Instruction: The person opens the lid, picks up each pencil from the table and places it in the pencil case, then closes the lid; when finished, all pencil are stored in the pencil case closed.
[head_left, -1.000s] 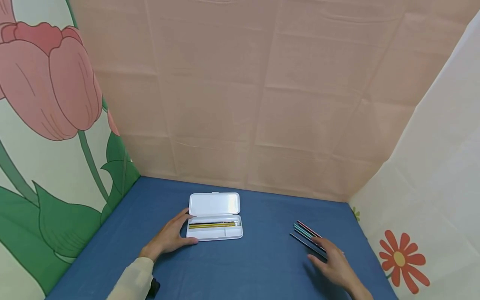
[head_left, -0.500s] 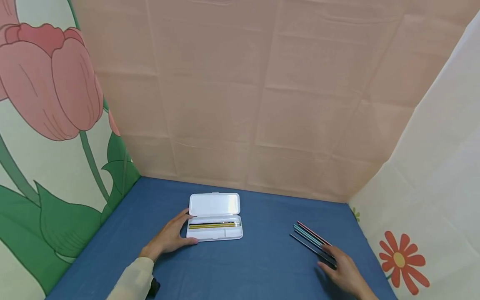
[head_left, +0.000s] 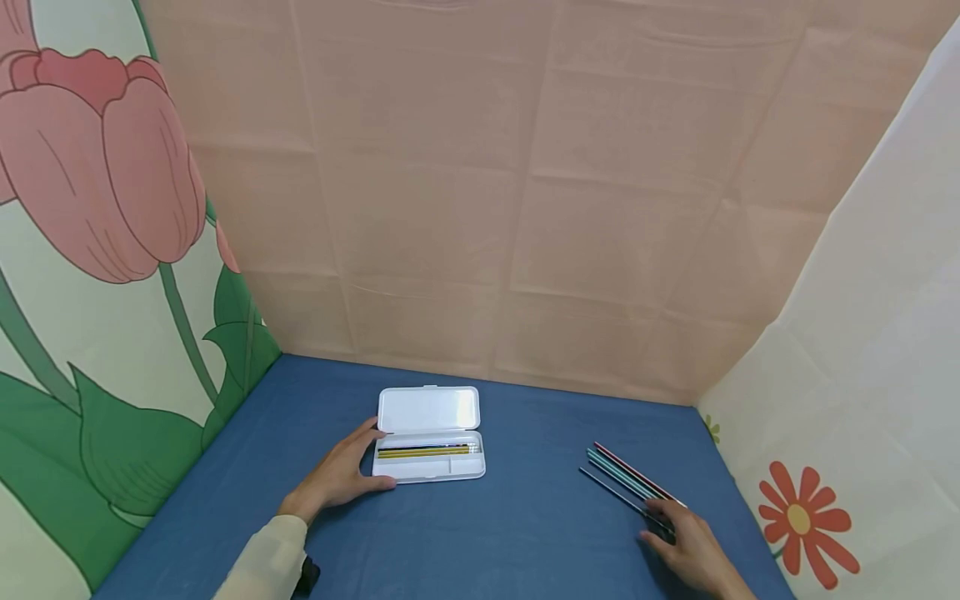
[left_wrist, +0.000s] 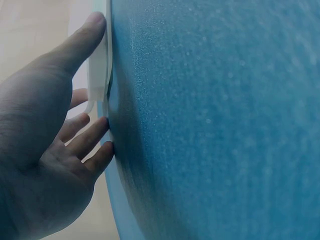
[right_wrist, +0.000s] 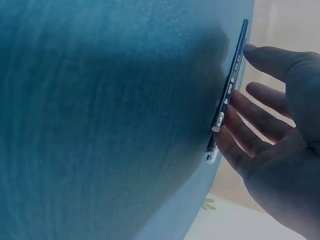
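My left hand (head_left: 341,471) holds the left end of an open white pencil case (head_left: 468,468), thumb at its front edge and fingertips at the back. Inside lie yellow pencils (head_left: 423,452) and a darker one. In the left wrist view the thumb lies along the case's side (left_wrist: 98,75). Over on the right, several pencils (head_left: 617,473), teal and reddish, lie slanted on the cloth. My right hand (head_left: 693,546) is at their near ends, fingers loosely spread around a dark pencil (right_wrist: 231,82) with an eraser end. A second eraser end (right_wrist: 212,154) shows behind it.
Blue cloth (head_left: 525,533) covers the table. A beige cloth wall (head_left: 510,208) rises along the back, with a tulip-print panel (head_left: 97,183) at left and a white flower-print panel (head_left: 862,375) at right. The case lid (head_left: 429,408) lies folded back.
My right hand has drawn back toward the near right along the pencils, uncovering more of them, and has slowed by now. The left hand and the pencil case have stayed put.
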